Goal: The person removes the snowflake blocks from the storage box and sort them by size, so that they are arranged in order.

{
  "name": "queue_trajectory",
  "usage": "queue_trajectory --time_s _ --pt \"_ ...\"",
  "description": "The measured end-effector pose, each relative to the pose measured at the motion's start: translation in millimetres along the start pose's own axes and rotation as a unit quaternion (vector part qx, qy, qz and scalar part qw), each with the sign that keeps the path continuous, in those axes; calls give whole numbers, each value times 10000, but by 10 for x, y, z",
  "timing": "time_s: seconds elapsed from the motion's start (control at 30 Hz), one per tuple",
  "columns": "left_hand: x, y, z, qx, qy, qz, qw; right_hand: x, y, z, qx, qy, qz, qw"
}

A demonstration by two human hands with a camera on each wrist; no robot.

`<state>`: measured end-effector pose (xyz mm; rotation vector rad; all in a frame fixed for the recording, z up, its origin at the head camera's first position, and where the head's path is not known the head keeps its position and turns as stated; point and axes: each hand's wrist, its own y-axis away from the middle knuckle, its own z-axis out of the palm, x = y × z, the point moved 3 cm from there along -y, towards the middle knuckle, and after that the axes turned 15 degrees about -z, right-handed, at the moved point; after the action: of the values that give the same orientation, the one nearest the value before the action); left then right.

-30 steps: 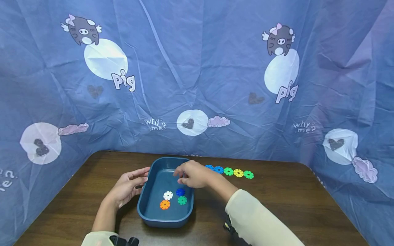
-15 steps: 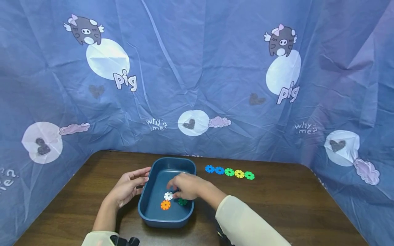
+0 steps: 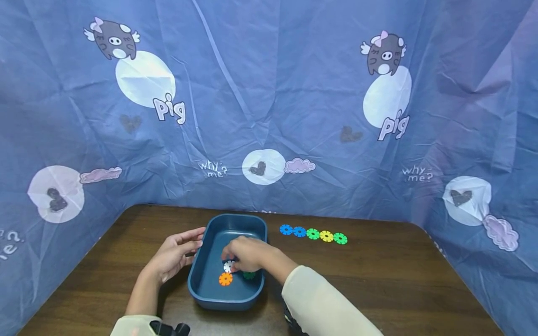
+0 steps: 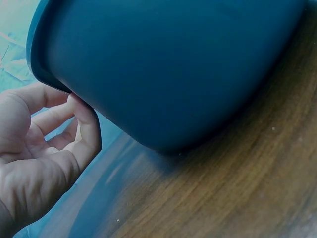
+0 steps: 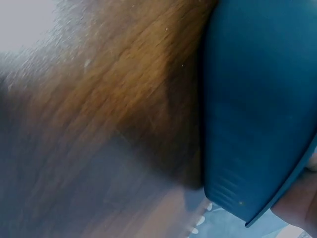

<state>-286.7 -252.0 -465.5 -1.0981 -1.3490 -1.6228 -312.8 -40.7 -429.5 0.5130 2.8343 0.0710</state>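
Observation:
A dark teal rectangular bin stands on the table, holding several notched plastic discs. Against its left side rests my left hand, thumb and fingertips touching the outer wall just under the rim; the left wrist view shows this hand from close by. Inside the bin my right hand pinches the white disc between thumb and fingers. Nearer the front lies an orange disc. A green disc shows partly below the right hand. The dark blue disc cannot be made out under that hand.
Right of the bin, a row of discs runs along the back of the wooden table: blue ones, green ones and a yellow one. A blue printed curtain hangs behind the table.
My right hand has moved from the bin's right rim down and left to the white disc, covering the dark blue disc on the way. The left hand stays at the bin's wall.

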Motion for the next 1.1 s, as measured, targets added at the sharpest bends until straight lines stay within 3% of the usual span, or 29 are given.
queue_trajectory --time_s 0.53,1.1 --pt "-6 -5 -1 -78 29 64 9999 -25 -89 38 -50 -226 102 9997" --pt "-7 2 8 -24 -27 42 10000 2 29 -108 861 -797 -289 9927"
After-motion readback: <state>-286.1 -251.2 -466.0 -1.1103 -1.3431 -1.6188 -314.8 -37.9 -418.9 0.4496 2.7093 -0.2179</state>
